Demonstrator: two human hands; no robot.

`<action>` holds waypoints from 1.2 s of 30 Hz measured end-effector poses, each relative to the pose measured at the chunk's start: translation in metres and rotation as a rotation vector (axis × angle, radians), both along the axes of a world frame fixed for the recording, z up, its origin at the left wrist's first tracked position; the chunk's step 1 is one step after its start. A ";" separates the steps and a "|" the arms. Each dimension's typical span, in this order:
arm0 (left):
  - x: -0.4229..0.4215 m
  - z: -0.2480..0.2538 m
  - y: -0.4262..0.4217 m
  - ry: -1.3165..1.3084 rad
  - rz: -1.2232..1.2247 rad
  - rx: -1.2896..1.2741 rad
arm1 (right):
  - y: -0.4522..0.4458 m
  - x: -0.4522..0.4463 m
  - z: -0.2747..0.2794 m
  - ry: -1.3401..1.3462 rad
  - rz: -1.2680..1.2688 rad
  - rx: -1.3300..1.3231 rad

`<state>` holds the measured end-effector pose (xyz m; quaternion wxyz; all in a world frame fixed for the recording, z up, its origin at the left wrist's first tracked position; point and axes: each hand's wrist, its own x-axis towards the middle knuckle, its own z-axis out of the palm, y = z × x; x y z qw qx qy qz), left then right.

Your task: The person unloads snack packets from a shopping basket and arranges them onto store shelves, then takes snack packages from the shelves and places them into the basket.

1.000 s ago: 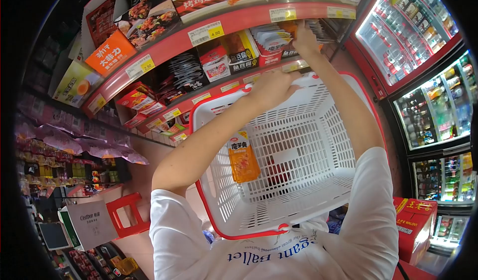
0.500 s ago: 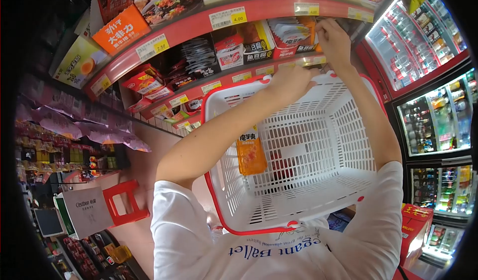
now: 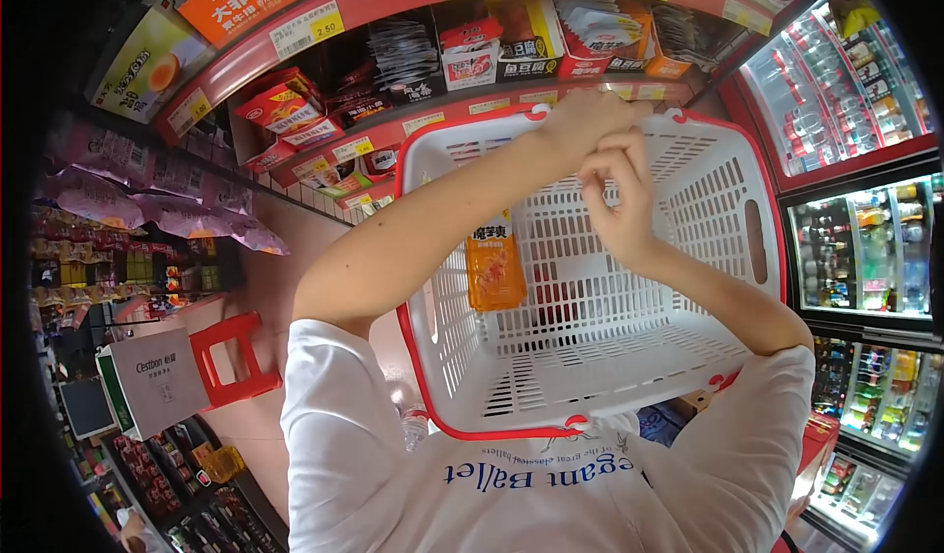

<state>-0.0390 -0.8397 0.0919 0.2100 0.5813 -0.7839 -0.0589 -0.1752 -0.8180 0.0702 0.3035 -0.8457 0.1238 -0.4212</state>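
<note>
A white plastic shopping basket with a red rim is tilted toward me, its open top facing up. My left hand is closed over the far rim, its fingertips partly hidden. Just below it, over the basket's inside, my right hand has curled fingers near the thumb, close to the left wrist, and no item shows in it. An orange snack packet lies inside against the basket's left wall.
Beyond the basket, a red-edged shelf holds boxed snack packets and price tags. Lit drink coolers stand on the right. At left are hanging purple bags, a red stool and a white carton.
My right hand has come back from the shelf to above the basket, its fingers curled. My left hand stays on the rim. The view has shifted slightly; the orange packet remains in the basket.
</note>
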 end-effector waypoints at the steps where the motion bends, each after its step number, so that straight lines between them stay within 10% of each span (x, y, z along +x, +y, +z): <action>1: 0.000 0.002 0.000 0.000 0.013 0.030 | -0.002 0.000 -0.002 -0.041 0.004 0.009; 5: -0.002 -0.003 -0.003 -0.012 0.048 -0.015 | 0.007 -0.009 -0.025 -0.039 -0.017 -0.087; 10: -0.002 -0.004 -0.003 0.093 0.045 -0.046 | 0.033 -0.015 -0.060 0.807 0.230 0.220; 22: -0.001 0.009 0.007 0.111 0.091 0.035 | 0.050 0.025 -0.124 0.730 -0.038 1.244; 31: 0.002 0.003 0.005 0.099 0.075 0.002 | 0.076 0.032 -0.137 0.625 0.048 0.815; 36: 0.002 0.005 0.006 0.111 0.088 0.023 | 0.064 0.036 -0.135 0.734 0.141 1.052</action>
